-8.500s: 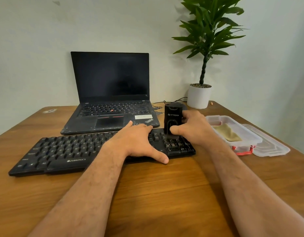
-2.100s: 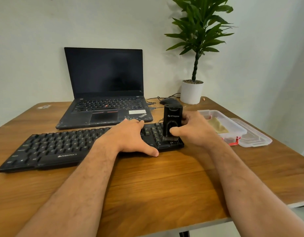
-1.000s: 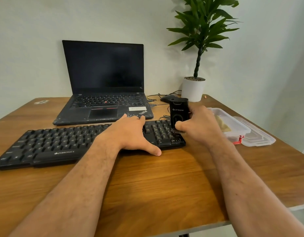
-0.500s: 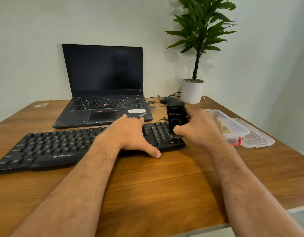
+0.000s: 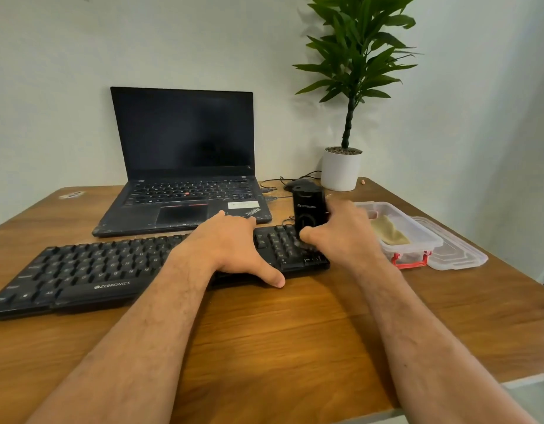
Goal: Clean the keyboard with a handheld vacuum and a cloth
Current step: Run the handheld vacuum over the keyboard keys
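Centrally, the handheld vacuum [image 5: 309, 214], a small black upright block with a pale logo, stands nozzle-down on the right-hand keys of the black keyboard [image 5: 118, 270]. Probably light and rigid, with smooth sides, it is best held around its middle, where the right hand [image 5: 344, 237] clasps it. The left hand [image 5: 234, 246] lies flat, fingers straight, steadying the keyboard. A cloth [image 5: 390, 232] waits in the clear container [image 5: 417, 240] alongside.
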